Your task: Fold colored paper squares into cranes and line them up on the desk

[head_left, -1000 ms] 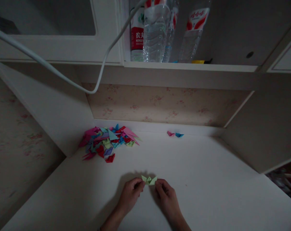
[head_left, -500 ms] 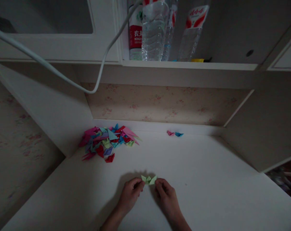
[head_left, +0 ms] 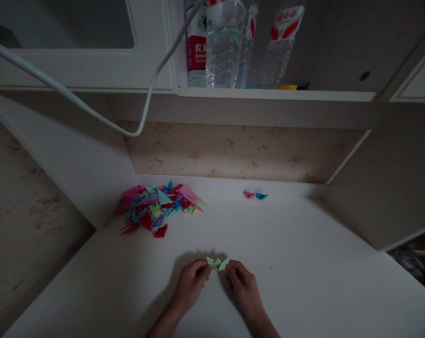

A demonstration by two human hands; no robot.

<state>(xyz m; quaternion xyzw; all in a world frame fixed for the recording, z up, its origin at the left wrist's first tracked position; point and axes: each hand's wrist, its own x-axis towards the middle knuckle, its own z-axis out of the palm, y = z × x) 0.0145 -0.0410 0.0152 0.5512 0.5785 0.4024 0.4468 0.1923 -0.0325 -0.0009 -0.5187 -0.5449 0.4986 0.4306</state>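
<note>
A small light-green folded paper piece sits low over the white desk, near its front. My left hand pinches its left end with curled fingers. My right hand pinches its right end the same way. Both hands rest on the desk, close together. Behind and to the left lies a pile of several coloured folded paper triangles, in pink, red, blue, green and purple.
A pink piece and a blue piece lie by the back wall. A shelf above holds water bottles. A white cable hangs across the upper left. Side panels close in the desk left and right.
</note>
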